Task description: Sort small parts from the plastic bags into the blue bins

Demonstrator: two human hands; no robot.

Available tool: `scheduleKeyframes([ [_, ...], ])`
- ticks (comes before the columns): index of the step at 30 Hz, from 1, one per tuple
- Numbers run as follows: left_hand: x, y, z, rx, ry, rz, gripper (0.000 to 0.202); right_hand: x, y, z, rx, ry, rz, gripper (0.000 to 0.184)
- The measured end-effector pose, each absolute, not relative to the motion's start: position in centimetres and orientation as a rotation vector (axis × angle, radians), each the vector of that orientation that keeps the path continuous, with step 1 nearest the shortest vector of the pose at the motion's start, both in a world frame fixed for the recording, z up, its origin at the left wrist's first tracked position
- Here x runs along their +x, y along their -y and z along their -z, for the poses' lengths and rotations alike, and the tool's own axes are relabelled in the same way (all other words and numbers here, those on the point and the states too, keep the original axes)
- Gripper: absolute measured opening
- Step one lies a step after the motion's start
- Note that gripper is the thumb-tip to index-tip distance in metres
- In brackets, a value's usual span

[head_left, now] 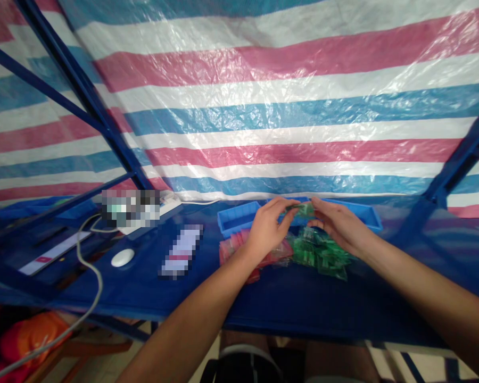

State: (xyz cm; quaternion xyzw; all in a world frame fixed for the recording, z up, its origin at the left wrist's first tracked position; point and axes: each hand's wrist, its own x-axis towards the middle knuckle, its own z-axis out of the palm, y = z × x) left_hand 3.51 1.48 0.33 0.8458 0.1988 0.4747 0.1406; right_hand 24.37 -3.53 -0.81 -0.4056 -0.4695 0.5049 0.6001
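Observation:
My left hand [267,227] and my right hand [339,224] meet above the blue table [303,303], each pinching an end of one small green packet [303,209]. Beneath my right hand lies a heap of green packets [321,254]. A heap of red packets [239,254] lies under and beside my left hand. Just behind the hands stand two shallow blue trays, one to the left [237,217] and one to the right [365,213].
A white mouse [122,257] with a grey cable [91,271] lies at the left. Beside it are a blurred white box [181,251] and a blurred device [131,208]. A striped tarpaulin [287,106] on blue frame bars [83,90] closes off the back.

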Motion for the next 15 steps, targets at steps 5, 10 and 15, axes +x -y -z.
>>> scheduleKeyframes([
  [5, 3.53, -1.45, -0.32, 2.299, -0.657, -1.304, 0.035, 24.52, 3.44, 1.23, -0.951, 1.306, -0.996, 0.032],
  [10, 3.67, -1.2, -0.16, 2.35, -0.594, -1.268, 0.038, 24.66, 3.3, 1.24, -0.984, 1.281, -0.968, 0.038],
  [15, 3.76, -1.05, -0.05, 2.583, -0.451, -1.342, 0.05, 24.79, 3.5, 1.02, -0.945, 1.088, -1.104, 0.054],
])
